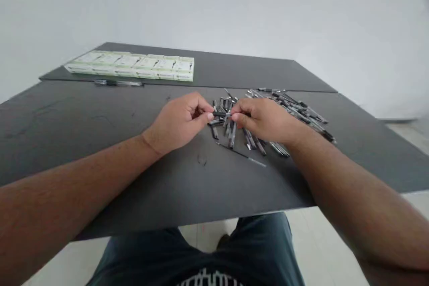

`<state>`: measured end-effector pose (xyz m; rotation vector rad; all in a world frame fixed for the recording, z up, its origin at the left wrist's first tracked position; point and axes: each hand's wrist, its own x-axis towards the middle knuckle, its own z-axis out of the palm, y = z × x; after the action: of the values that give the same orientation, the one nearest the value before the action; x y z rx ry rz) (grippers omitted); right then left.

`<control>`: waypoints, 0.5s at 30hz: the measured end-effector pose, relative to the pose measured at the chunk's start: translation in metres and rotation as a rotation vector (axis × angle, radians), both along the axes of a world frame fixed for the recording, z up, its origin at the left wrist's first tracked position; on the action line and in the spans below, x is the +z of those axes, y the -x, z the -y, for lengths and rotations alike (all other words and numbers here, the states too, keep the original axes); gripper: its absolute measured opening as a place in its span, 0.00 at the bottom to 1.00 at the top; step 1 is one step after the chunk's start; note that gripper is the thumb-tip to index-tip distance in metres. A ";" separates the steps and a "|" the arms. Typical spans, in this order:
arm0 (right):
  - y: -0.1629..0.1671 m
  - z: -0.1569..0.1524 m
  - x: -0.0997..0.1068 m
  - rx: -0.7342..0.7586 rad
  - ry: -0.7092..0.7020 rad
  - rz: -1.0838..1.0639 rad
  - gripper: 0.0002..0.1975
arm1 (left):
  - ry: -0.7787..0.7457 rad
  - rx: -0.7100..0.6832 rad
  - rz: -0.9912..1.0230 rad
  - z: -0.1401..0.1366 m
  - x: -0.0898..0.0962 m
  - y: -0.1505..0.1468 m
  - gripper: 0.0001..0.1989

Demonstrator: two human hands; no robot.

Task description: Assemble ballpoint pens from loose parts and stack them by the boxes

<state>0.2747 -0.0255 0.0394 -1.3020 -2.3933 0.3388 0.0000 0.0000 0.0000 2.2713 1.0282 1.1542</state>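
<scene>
Over the dark table, a short pen piece (219,114) with a black section and a clear part spans the gap between my hands. My left hand (184,118) pinches its black end between thumb and fingers. The other end is pinched by my right hand (259,116), whose fingertips partly hide it. Beneath and around them lie loose pen parts (232,136), clear barrels and black pieces. A thin ink refill (239,154) lies on its own nearer to me.
A larger heap of pens (301,111) spreads to the right. Several more pens (117,83) lie at the back left, before a row of white and green boxes (130,65). The grey table (150,196) has its front edge above my legs.
</scene>
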 end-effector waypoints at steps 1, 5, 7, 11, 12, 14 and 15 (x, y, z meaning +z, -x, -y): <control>0.001 0.001 0.000 -0.016 0.022 -0.017 0.14 | 0.001 0.005 0.000 0.000 0.000 0.000 0.08; 0.002 0.003 0.001 -0.061 0.062 -0.054 0.10 | 0.010 0.004 0.006 0.000 -0.001 0.001 0.08; 0.002 0.003 0.001 -0.059 0.048 -0.044 0.10 | 0.017 -0.008 0.013 0.000 -0.002 0.001 0.08; 0.002 0.003 0.001 -0.042 0.032 -0.032 0.13 | 0.027 -0.021 0.029 -0.001 -0.003 0.002 0.08; 0.002 0.003 0.001 -0.049 0.040 -0.046 0.12 | 0.026 -0.020 0.029 -0.001 -0.003 0.002 0.08; 0.003 0.003 0.001 -0.064 0.049 -0.072 0.11 | 0.021 -0.017 0.028 -0.001 -0.003 0.002 0.08; 0.003 0.003 0.000 -0.065 0.048 -0.074 0.11 | 0.020 -0.016 0.026 -0.001 -0.003 0.002 0.08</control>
<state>0.2717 -0.0288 0.0399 -1.3609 -2.2892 0.4201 -0.0016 0.0013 -0.0026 2.2396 1.0053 1.1591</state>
